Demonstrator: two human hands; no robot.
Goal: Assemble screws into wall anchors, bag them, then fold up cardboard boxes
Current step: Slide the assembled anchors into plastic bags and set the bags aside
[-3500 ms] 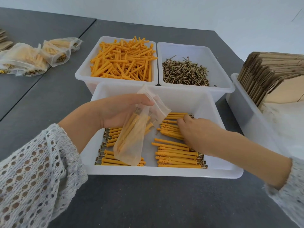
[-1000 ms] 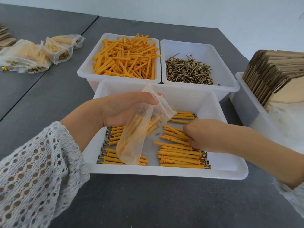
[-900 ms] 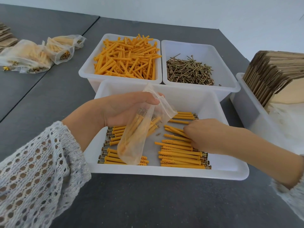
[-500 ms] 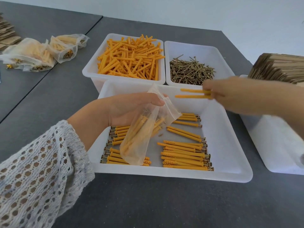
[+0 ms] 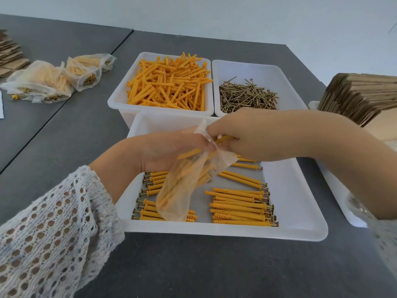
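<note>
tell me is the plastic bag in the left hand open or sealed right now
Open. The left hand holds the bag by its mouth while the right hand pushes orange anchors in through it.

Four white tubs (image 5: 305,234). Two hands: left (image 5: 169,150), right (image 5: 253,134). One clear bag (image 5: 184,188) in hand, roughly three filled bags (image 5: 43,82) at far left. Anchors (image 5: 169,82), screws (image 5: 247,96), assembled pairs (image 5: 238,206) and folded boxes (image 5: 361,97): too many for counting.

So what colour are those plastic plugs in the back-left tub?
Orange-yellow: the loose wall anchors are all that one colour, clearest in the head view.
</note>
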